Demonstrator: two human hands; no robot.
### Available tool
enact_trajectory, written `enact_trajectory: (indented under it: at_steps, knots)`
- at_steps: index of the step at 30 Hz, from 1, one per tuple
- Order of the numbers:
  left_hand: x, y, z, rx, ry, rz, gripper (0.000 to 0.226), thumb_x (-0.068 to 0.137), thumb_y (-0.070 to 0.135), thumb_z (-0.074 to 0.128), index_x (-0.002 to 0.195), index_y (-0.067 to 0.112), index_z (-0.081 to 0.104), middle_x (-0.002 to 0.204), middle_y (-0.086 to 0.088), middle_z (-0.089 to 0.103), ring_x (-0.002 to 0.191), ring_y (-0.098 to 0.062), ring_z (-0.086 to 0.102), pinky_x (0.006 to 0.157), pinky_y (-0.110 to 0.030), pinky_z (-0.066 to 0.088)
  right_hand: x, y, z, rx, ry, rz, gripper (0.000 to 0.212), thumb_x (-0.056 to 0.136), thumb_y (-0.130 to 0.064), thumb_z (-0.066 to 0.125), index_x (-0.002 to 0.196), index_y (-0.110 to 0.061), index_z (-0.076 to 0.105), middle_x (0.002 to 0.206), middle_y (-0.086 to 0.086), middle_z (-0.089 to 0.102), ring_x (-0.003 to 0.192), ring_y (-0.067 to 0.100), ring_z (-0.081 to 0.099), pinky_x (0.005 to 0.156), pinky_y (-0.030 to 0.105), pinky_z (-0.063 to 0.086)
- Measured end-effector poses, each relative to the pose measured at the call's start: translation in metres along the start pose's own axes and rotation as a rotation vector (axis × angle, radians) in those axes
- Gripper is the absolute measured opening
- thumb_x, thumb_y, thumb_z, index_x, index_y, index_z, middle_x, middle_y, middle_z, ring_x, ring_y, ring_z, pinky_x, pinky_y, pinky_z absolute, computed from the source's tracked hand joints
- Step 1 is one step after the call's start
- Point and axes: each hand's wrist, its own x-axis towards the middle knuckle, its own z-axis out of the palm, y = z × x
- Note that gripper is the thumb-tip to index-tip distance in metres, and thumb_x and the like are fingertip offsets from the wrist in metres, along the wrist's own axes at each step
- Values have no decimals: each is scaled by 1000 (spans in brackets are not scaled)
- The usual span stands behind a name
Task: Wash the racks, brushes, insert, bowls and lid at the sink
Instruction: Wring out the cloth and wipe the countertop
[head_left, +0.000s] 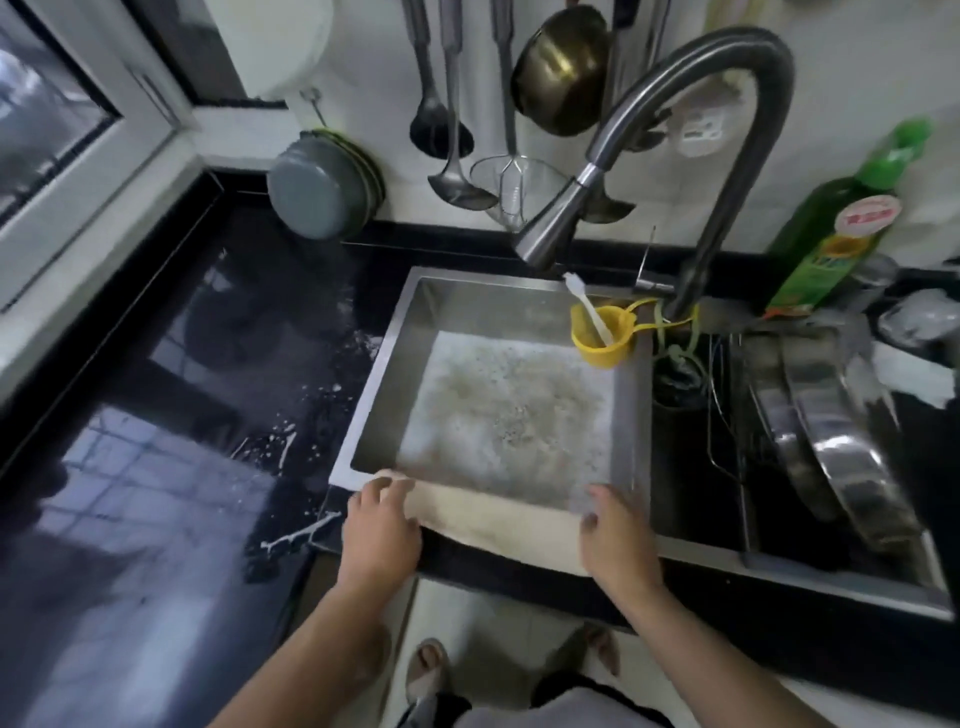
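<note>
A square whitish insert (493, 514), speckled and soiled on its inner face, stands tilted in the steel sink (395, 332), its near edge lying over the sink's front rim. My left hand (379, 525) grips the insert's near left corner. At the near right corner my right hand (615, 535) holds the same edge. A white brush (589, 312) stands in a yellow cup (602, 338) hung at the sink's back right. Steel bowls or lids (831, 441) lean in a wire rack (727, 410) to the right.
The curved faucet (691, 156) arches over the sink's back. A green detergent bottle (841, 228) stands at the right. Ladles, a strainer and a brass bowl hang on the wall. Grey bowls (317, 192) lean at the back. The black counter (156, 415) at the left is wet and splashed.
</note>
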Motion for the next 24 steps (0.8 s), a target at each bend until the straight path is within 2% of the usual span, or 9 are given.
enact_trajectory:
  at_steps: [2, 5, 7, 9, 12, 15, 18, 20, 24]
  knots:
    - [0, -39, 8, 86, 70, 110, 57, 85, 4, 64, 141, 14, 59, 145, -12, 54, 128, -39, 48, 107, -48, 45, -30, 5, 19, 21, 138, 127, 18, 96, -17, 60, 112, -13, 66, 118, 8, 62, 106, 28, 59, 89, 37, 50]
    - [29, -70, 6, 249, 102, 460, 65, 63, 0, 79, 125, 16, 70, 126, -10, 67, 113, -36, 62, 95, -49, 55, -53, -1, 39, -150, 193, 315, 30, 95, -35, 63, 111, -10, 66, 124, 10, 55, 112, 32, 53, 92, 40, 48]
    - [51, -76, -2, 323, 129, 712, 53, 63, 2, 78, 113, 18, 73, 113, -6, 70, 105, -32, 66, 97, -46, 54, -51, -6, 54, -243, 206, 333, 31, 95, -37, 61, 105, -9, 69, 123, 12, 53, 112, 33, 49, 91, 39, 43]
    - [71, -77, -10, 339, 134, 835, 35, 66, 2, 73, 98, 15, 72, 98, -6, 69, 96, -32, 66, 101, -46, 49, -43, -15, 62, -214, 195, 328, 28, 96, -34, 58, 100, -10, 73, 119, 11, 58, 110, 31, 49, 89, 35, 39]
    - [83, -69, -32, 55, 133, 732, 23, 77, -5, 69, 96, 10, 68, 90, -9, 67, 89, -36, 64, 95, -47, 50, -30, -45, 45, 296, 303, 483, 19, 96, -25, 64, 94, -8, 73, 113, 14, 67, 99, 28, 61, 82, 27, 40]
    - [75, -49, -76, -348, 77, 521, 15, 102, 5, 51, 108, 10, 63, 91, -3, 62, 82, -25, 56, 75, -35, 44, -39, -81, -3, 686, 373, 410, 9, 94, -17, 66, 95, -9, 71, 122, 2, 64, 110, 19, 60, 93, 29, 41]
    - [76, -28, -129, -616, -30, 404, 14, 109, 18, 45, 105, 18, 59, 83, 1, 59, 72, -18, 55, 62, -26, 43, -53, -118, -54, 788, 340, 304, 14, 95, -15, 65, 104, -10, 74, 110, -2, 70, 99, 12, 62, 80, 24, 43]
    - [84, -14, -160, -720, -105, 361, 17, 104, 26, 47, 94, 20, 58, 80, -1, 58, 71, -20, 54, 67, -35, 45, -54, -140, -81, 735, 307, 257, 17, 95, -20, 65, 99, -6, 74, 95, 3, 72, 90, 18, 63, 76, 29, 42]
    - [91, 26, -197, -929, -284, 98, 16, 100, 21, 47, 86, 16, 53, 78, -5, 52, 63, -22, 51, 59, -36, 49, -39, -180, -114, 852, 248, 214, 17, 97, -16, 63, 106, -2, 69, 101, 12, 75, 88, 21, 72, 76, 33, 56]
